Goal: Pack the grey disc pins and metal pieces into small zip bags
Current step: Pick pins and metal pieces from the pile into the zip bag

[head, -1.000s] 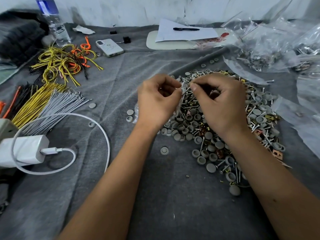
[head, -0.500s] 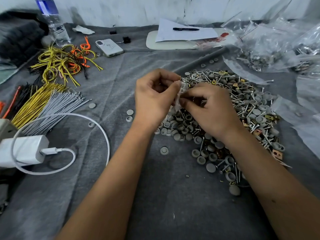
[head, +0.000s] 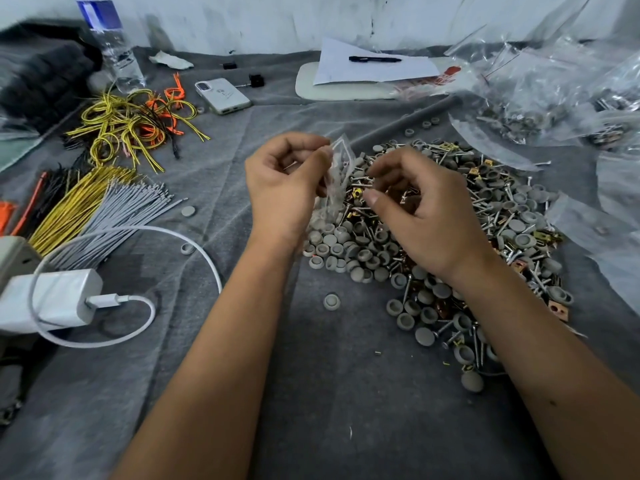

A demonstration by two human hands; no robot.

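A big heap of grey disc pins, screws and small brass metal pieces (head: 498,216) lies on the grey cloth at centre right. My left hand (head: 284,188) pinches the top of a small clear zip bag (head: 334,181), which hangs upright at the heap's left edge with some pieces inside. My right hand (head: 419,209) hovers over the heap just right of the bag, fingers loosely curled. Whether it holds a piece I cannot tell. One grey disc (head: 331,301) lies alone below the heap.
Filled and empty clear bags (head: 540,95) are piled at the back right. Yellow and grey wire bundles (head: 104,206) lie at left, near a white charger with cable (head: 52,299). A phone (head: 221,95), water bottle (head: 110,46) and paper with pen (head: 374,64) sit at the back.
My right hand has let go of the bag's mouth and drawn back to the right over the heap. My left hand still holds the bag, now hanging free.
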